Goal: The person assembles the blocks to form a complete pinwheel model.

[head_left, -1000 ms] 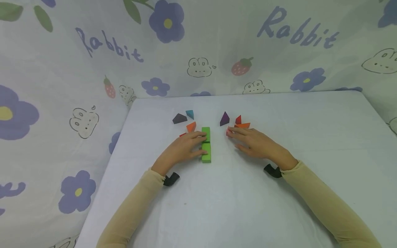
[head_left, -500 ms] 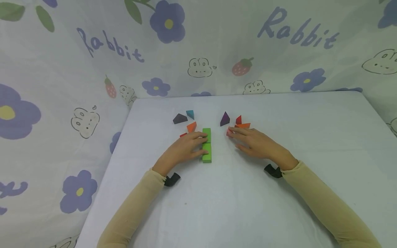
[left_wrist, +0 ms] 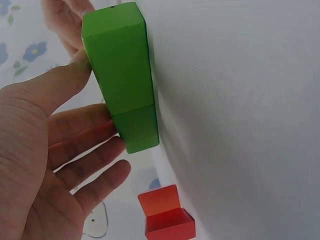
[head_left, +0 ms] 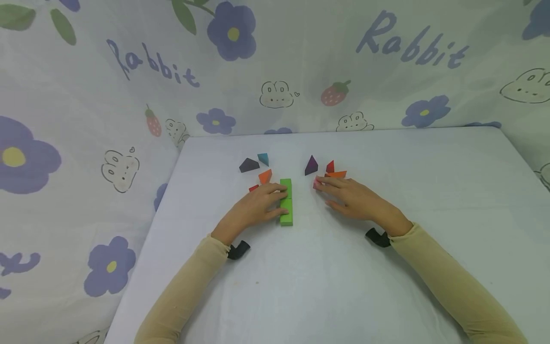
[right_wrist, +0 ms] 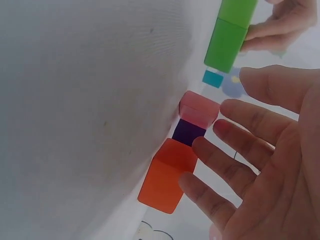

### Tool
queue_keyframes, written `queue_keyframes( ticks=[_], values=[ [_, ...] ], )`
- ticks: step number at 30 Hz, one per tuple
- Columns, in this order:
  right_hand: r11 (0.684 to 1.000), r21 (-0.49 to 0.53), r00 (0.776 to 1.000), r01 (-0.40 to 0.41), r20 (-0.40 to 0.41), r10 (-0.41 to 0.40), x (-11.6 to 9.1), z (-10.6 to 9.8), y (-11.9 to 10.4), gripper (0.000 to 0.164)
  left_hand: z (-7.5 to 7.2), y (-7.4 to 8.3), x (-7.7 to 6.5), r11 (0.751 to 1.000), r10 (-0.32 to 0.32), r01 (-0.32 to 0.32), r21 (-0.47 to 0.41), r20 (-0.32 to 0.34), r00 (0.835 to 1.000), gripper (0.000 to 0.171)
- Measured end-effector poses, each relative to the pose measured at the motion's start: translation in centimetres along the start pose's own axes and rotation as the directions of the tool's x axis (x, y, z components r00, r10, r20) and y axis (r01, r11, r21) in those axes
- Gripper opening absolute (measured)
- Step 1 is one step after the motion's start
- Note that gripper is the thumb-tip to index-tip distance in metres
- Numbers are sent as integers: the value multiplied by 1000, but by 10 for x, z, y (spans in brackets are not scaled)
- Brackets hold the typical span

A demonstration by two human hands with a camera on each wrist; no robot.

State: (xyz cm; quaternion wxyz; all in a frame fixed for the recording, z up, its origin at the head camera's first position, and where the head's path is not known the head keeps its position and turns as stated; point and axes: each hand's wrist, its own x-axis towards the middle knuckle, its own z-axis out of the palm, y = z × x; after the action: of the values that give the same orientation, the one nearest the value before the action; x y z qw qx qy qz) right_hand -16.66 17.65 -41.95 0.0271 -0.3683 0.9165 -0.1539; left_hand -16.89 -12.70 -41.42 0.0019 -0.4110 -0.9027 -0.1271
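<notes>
In the head view, two green blocks stand end to end in a short line, the far block [head_left: 285,183] and the near block [head_left: 286,220]. My left hand [head_left: 255,205] touches them from the left, with the thumb on the near block and fingertips on the far one. In the left wrist view, the thumb and relaxed fingers lie along one face of the green pair [left_wrist: 122,70]. My right hand [head_left: 354,197] has its fingers extended, the index fingertip at a small pink block [right_wrist: 199,107]. The other fingertips reach over an orange block [right_wrist: 162,182], with a purple block [right_wrist: 189,132] beyond.
Left of the green pair lie an orange block [head_left: 265,176], a red block [head_left: 253,188], a dark grey block [head_left: 249,165] and a teal block [head_left: 263,158]. A small red block [head_left: 330,166] sits behind the right hand. A patterned cloth [head_left: 301,62] backs the white table [head_left: 309,286].
The far green block has edged slightly nearer, and the gap between the two green blocks has narrowed to a thin seam. The right hand and the other blocks have stayed put.
</notes>
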Motion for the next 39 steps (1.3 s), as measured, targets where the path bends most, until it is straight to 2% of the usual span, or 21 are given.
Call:
queue_keyframes(
  ticks=[6, 13, 27, 33, 39],
  values=[
    [1000, -6, 999, 8, -37, -8, -1, -4, 2, 53, -2, 1, 0, 1000, -7, 7, -4, 11, 1000, 53],
    [1000, 9, 1000, -3, -31, 3, 0, -4, 3, 53, -4, 1, 0, 1000, -22, 22, -11, 16, 1000, 52],
    [998, 62, 1000, -25, 15, 24, 2, -2, -1, 60, -9, 3, -1, 999, 35, -35, 9, -41, 999, 44],
    [999, 30, 999, -29, 18, 28, 3, -2, -1, 59, -13, 8, -7, 999, 38, -37, 28, -14, 999, 38],
    [998, 54, 1000, -15, -3, 15, 4, 0, -1, 55, -10, 7, -9, 1000, 22, -22, 2, 21, 1000, 37]
  ],
)
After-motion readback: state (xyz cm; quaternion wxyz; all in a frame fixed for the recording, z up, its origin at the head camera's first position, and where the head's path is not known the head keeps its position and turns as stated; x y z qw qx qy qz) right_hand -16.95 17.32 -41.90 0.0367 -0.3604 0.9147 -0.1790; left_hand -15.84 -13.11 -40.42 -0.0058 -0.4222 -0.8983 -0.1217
